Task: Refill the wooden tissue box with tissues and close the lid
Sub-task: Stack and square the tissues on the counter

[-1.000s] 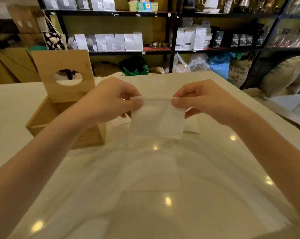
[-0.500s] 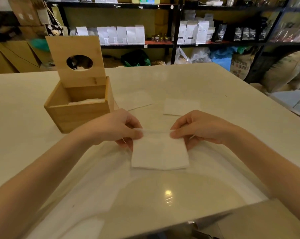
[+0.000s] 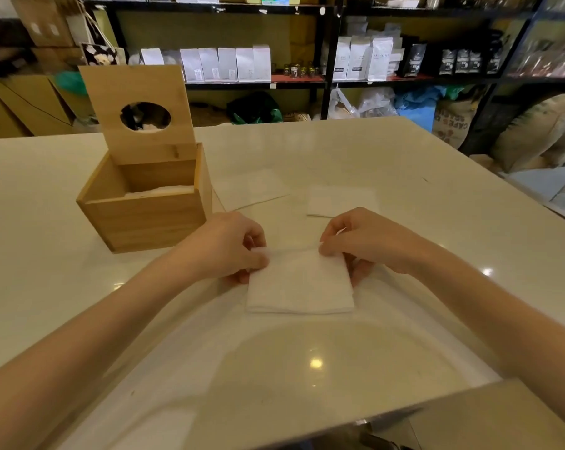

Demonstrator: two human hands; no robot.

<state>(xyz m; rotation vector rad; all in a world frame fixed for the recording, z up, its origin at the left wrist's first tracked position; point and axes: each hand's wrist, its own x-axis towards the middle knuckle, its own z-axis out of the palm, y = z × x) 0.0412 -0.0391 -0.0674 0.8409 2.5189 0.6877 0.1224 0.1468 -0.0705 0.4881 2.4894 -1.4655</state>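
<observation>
The tissue box (image 3: 144,203) stands open on the desk (image 3: 404,164) to the left, its lid (image 3: 138,112) tilted upright at the back and some white tissue already lying low inside. Two more tissues (image 3: 339,201) lie flat on the desk beyond the hands. The folded tissue (image 3: 299,284) rests on the desk between both hands; it looks light, soft and limp, easy to crease or tear, so holding it by its two far corners seems wisest. The left hand (image 3: 229,248) and right hand (image 3: 368,241) each pinch one of those corners, fingers (image 3: 328,250) closed on it. A second ago this tissue hung in the air; now it lies flat.
</observation>
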